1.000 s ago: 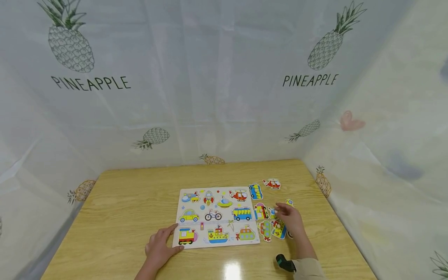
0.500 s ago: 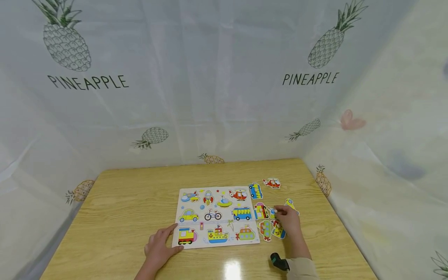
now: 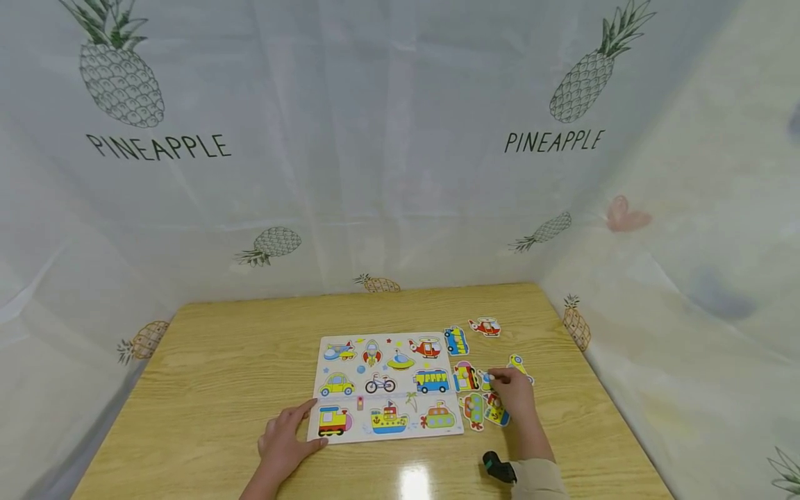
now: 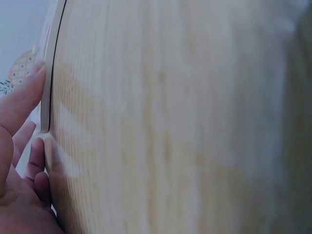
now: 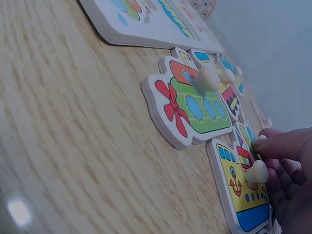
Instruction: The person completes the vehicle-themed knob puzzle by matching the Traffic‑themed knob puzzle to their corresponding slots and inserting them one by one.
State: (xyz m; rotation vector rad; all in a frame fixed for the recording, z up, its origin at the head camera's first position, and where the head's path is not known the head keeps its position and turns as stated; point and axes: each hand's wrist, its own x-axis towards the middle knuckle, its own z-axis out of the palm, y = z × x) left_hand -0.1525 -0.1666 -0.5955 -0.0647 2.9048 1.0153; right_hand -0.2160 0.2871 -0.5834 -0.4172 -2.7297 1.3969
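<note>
A peg puzzle board (image 3: 387,406) printed with vehicles lies on the table. My left hand (image 3: 285,442) rests at its near left corner, thumb on the front edge and index finger on the left edge; the left wrist view shows the thumb (image 4: 24,100) straight against the board's side. Right of the board, my right hand (image 3: 515,396) pinches the knob of a small blue and yellow-green piece (image 3: 485,379), mostly covered by my fingers. Close to that hand lie a ship piece (image 5: 243,195), a submarine piece (image 5: 200,114) and a train piece (image 3: 465,377).
Farther back are a bus piece (image 3: 457,341) and a helicopter piece (image 3: 485,327). A yellow car piece (image 3: 520,368) lies behind my right hand. Pineapple-print cloth (image 3: 400,173) encloses the wooden table (image 3: 237,361) at the back and sides.
My right hand has moved slightly left and its fingers have closed on the small piece's knob, leaving more of the yellow car piece in sight. The left hand and board stay put.
</note>
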